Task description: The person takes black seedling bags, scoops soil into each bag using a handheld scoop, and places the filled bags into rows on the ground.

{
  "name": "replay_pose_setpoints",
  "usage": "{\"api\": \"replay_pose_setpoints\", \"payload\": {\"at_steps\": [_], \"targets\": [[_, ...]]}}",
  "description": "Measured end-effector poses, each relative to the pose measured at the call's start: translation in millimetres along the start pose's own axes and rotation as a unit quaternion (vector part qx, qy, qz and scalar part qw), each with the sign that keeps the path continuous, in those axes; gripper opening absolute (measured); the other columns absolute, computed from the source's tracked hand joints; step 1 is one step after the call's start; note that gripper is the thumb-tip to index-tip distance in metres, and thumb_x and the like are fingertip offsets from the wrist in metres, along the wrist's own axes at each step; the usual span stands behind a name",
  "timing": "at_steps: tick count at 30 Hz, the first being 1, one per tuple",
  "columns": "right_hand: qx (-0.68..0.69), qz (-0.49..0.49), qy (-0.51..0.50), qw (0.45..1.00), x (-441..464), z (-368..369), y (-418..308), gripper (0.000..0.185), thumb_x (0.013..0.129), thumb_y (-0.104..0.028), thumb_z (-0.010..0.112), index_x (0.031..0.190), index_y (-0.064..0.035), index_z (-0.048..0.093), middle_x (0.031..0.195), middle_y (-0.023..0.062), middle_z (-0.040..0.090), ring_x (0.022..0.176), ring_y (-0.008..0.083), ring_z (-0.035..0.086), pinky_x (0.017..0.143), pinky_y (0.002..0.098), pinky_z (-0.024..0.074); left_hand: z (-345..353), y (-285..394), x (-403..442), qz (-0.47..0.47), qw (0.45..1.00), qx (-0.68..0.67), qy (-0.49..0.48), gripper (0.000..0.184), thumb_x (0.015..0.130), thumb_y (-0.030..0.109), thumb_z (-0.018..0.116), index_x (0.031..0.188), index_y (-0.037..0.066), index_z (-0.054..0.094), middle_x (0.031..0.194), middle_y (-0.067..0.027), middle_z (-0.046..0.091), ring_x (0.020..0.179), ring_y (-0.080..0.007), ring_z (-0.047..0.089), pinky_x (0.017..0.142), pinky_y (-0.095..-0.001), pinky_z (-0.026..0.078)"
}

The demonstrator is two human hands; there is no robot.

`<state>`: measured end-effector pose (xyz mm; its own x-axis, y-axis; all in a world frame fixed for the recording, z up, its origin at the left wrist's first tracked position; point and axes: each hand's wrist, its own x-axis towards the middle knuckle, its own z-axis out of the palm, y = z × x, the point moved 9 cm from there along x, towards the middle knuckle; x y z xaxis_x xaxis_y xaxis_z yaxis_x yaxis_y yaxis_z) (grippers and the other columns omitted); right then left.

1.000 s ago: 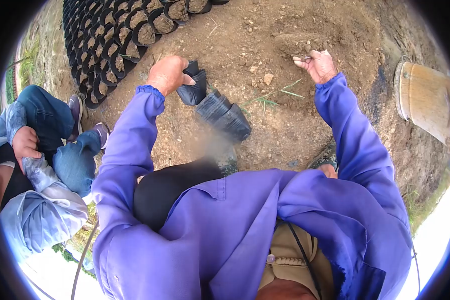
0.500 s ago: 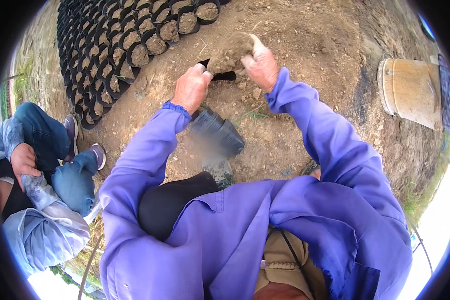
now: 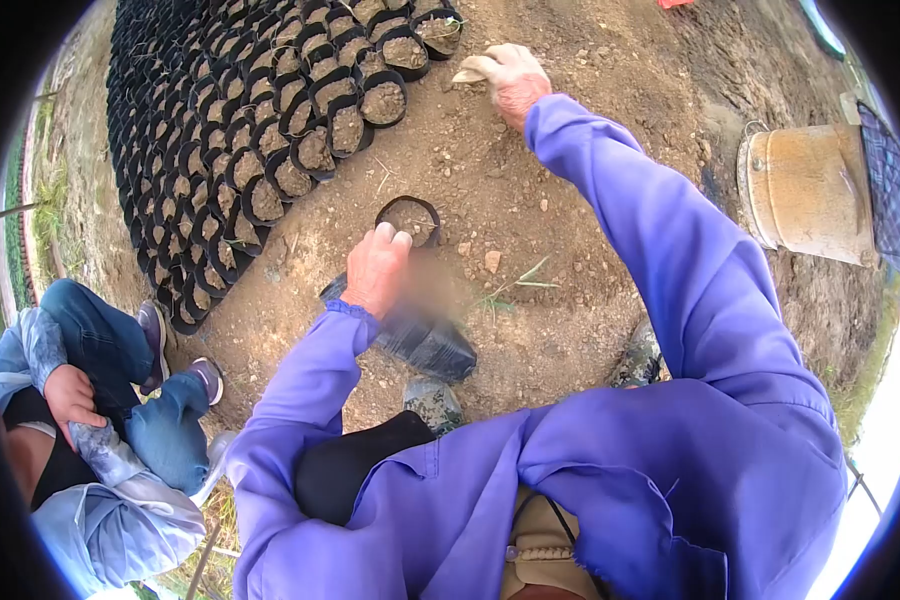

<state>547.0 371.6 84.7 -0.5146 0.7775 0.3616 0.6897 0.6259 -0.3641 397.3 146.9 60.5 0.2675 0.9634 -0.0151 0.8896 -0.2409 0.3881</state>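
Observation:
My left hand (image 3: 375,270) is closed on the near rim of a black nursery pot (image 3: 436,222), which stands on the soil with earth inside. Right below that hand, a stack of empty black nursery pots (image 3: 428,345) lies on its side, partly blurred. Farther out, my right hand (image 3: 515,82) is closed low over the loose soil. A pale, soil-coloured scoop-like piece (image 3: 467,76) shows at its fingertips, mostly hidden by them.
Rows of soil-filled black pots (image 3: 315,152) spread across the upper left. A dirty pale bucket (image 3: 805,190) lies at the right. On the left another person (image 3: 120,430) sits with a hand on their forearm. My boots (image 3: 432,402) are below the stack.
My right hand has moved up and away from the pot to the ground, after tipping soil over it. My left hand still holds the rim, now lower in view. The pot holds soil.

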Motion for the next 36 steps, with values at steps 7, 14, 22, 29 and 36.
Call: {"api": "replay_pose_setpoints", "payload": {"at_steps": [7, 14, 22, 29, 36], "targets": [[-0.1, -0.07, -0.305, 0.944, -21.0, 89.4, -14.3, 0.024, 0.083, -0.025, 0.056, 0.105, -0.0177, 0.062, 0.11, 0.0068, 0.055, 0.119, 0.0252, 0.045, 0.107, 0.0514, 0.025, 12.2, -1.8, 24.6, -0.046, 0.994, -0.008, -0.101, 0.025, 0.069, 0.017, 0.072, 0.075, 0.004, 0.052, 0.075, -0.016, 0.053, 0.074, -0.0365, 0.058, 0.062, -0.0461, 0.047], [0.015, 0.003, -0.149, 0.989, -136.1, -13.1, 37.9, 0.025, 0.077, -0.01, 0.058, 0.102, -0.0136, 0.062, 0.102, 0.0067, 0.058, 0.106, 0.0261, 0.053, 0.099, 0.0451, 0.038, -6.9, 15.7, 81.5, -0.082, 0.964, -0.252, -0.031, 0.014, 0.079, 0.011, 0.065, 0.084, -0.001, 0.061, 0.074, -0.0151, 0.052, 0.073, -0.0338, 0.054, 0.067, -0.0369, 0.044], [0.447, 0.518, -0.025, 0.729, -244.7, -55.4, 18.7, 0.03, 0.093, -0.009, 0.045, 0.122, -0.0062, 0.047, 0.095, 0.0085, 0.062, 0.073, 0.0166, 0.062, 0.064, 0.0302, 0.0533, 36.1, -60.9, 195.2, -0.191, 0.967, -0.139, 0.09, 0.025, 0.08, 0.015, 0.061, 0.1, 0.0, 0.064, 0.094, -0.024, 0.063, 0.094, -0.0373, 0.06, 0.083, -0.0415, 0.046], [0.62, 0.668, 0.064, 0.407, -326.6, 6.5, 50.1, 0.022, 0.086, 0.004, 0.034, 0.104, 0.0119, 0.044, 0.089, 0.0236, 0.059, 0.068, 0.0294, 0.064, 0.061, 0.0391, 0.0595, -4.9, -35.6, 155.6, -0.109, 0.979, -0.135, 0.109, 0.045, 0.079, 0.017, 0.066, 0.118, 0.0, 0.052, 0.096, -0.0234, 0.061, 0.095, -0.0392, 0.059, 0.081, -0.0422, 0.049], [0.548, 0.67, 0.222, 0.449, -282.0, -0.9, 157.0, 0.025, 0.09, 0.003, 0.025, 0.113, 0.0132, 0.029, 0.106, 0.0332, 0.051, 0.094, 0.045, 0.06, 0.077, 0.0501, 0.0579, 11.0, -103.6, -25.6, -0.24, 0.908, -0.175, -0.294, 0.044, 0.075, 0.012, 0.068, 0.113, -0.004, 0.052, 0.094, -0.0242, 0.063, 0.082, -0.0406, 0.063, 0.073, -0.0431, 0.051]]}}
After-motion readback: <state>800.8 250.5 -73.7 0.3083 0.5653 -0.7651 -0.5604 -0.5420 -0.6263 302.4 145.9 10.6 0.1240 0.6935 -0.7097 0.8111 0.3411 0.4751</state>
